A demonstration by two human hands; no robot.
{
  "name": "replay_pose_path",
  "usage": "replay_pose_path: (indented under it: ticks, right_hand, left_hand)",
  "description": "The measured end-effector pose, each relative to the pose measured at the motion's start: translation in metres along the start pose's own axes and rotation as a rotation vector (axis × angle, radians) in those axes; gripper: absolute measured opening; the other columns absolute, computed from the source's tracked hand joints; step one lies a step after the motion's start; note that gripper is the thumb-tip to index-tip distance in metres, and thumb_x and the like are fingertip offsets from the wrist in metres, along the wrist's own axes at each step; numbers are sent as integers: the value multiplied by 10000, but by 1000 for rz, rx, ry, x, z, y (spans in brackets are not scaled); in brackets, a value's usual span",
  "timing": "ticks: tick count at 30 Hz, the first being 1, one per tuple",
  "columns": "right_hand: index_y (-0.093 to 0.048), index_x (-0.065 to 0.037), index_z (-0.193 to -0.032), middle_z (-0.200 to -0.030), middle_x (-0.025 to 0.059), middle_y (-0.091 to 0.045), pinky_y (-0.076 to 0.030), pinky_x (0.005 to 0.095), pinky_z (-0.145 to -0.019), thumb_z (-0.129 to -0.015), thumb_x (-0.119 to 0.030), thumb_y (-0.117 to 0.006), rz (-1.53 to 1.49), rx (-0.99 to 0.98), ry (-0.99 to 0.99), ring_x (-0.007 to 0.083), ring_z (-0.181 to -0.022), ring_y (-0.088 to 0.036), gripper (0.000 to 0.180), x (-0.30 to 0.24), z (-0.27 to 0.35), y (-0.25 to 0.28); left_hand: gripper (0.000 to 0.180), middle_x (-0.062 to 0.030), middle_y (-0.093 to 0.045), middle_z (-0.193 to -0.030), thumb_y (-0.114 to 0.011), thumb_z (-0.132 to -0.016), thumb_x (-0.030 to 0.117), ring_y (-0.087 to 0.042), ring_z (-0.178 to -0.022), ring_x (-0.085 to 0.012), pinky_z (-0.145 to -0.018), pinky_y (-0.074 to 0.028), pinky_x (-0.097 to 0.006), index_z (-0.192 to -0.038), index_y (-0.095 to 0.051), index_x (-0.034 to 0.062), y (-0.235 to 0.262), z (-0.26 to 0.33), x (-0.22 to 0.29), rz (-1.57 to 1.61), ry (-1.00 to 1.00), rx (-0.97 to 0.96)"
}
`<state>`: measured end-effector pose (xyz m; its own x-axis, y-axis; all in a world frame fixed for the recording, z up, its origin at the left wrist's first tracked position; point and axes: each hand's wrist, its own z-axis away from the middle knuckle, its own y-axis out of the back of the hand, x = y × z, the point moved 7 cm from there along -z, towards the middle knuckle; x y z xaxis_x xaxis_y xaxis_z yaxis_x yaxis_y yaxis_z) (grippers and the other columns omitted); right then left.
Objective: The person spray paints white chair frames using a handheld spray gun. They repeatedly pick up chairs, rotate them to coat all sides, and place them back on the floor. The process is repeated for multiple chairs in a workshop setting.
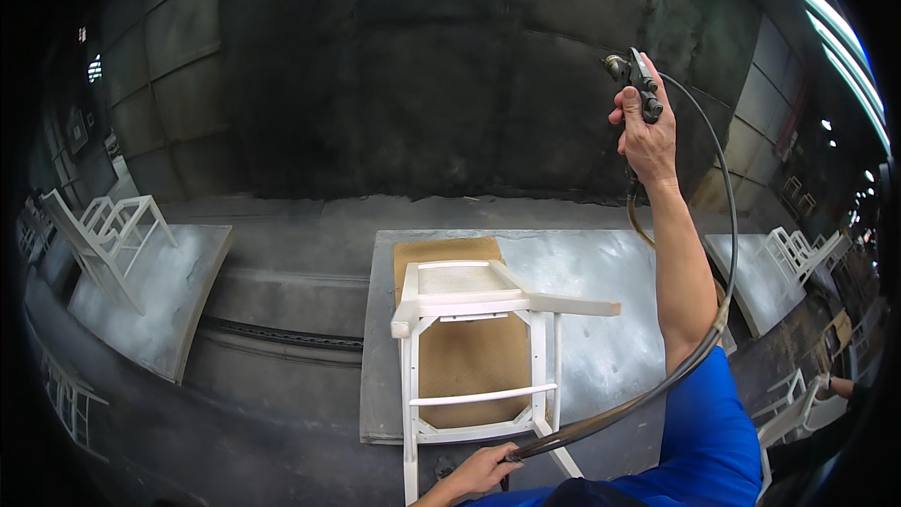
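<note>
My right hand [648,136] is raised on an outstretched arm, wrapped round a dark metal spray gun [646,94]. A hose [727,197] runs from the gun, loops down past my right elbow and reaches my left hand [481,471] at the lower edge. There my left fingers are closed on the hose. Just beyond the left hand is a white chair [469,302], its bars and legs pointing toward me and to the right; how it rests exactly I cannot tell. Under it are a brown cardboard sheet [474,371] and a pale, paint-coated board [601,347].
A dark wall [422,84] stands ahead. More white chairs [117,225] are on a pale board [155,305] at left, others [798,253] on a board at right. A dark rail [282,334] crosses the floor. Another person's arm [840,385] reaches toward a chair, lower right.
</note>
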<state>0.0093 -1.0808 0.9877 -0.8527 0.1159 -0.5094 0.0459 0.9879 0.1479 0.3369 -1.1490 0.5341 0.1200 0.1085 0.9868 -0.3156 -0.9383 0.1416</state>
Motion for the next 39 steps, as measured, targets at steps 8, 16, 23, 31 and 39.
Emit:
replay_pose_path:
  ticks: [8, 16, 23, 31, 39]
  right_hand:
    - [-472, -169, -1547, -866, -17, -638, -478, 203, -437, -1045, -314, -640, -40, -77, -127, 41, -702, -633, 549, 56, -10, -108]
    - [-515, -205, -1530, -884, -1, -684, -532, 271, -700, -1015, -267, -680, 150, -391, -229, 86, -719, -632, 544, 132, 67, -180]
    - [-514, -165, -1507, -1209, 272, -701, -534, 439, -951, -987, -220, -677, 386, -793, -178, 423, -1121, -688, 548, 230, 206, -244]
    - [-496, -185, -1519, -1208, 282, -699, -538, 469, -969, -999, -210, -649, 342, -1001, -359, 463, -1105, -681, 542, 293, 319, -298]
    - [-537, -172, -1482, -1040, 297, -720, -543, 494, -889, -972, -229, -666, 386, -905, -355, 469, -979, -695, 529, 335, 355, -327]
  left_hand:
    - [242, -174, -662, -908, -657, -997, 227, -665, -851, -410, -735, -515, -434, -1148, -607, 44, 79, -10, 61, 38, -97, 74]
    - [213, -169, -687, -910, -691, -943, 186, -679, -848, -420, -702, -517, -485, -1083, -607, 49, 102, -7, 39, 68, -118, 142]
    - [205, -180, -686, -909, -694, -931, 143, -682, -878, -407, -730, -526, -477, -1067, -605, 19, 113, 3, 19, 104, -17, 195]
    - [270, -207, -699, -961, -705, -936, 193, -686, -894, -426, -759, -530, -471, -1106, -634, -4, 126, 24, -15, 92, 95, 277]
    - [255, -203, -697, -986, -681, -956, 186, -680, -928, -421, -761, -533, -494, -1148, -604, 38, 134, 36, -31, 160, 255, 285]
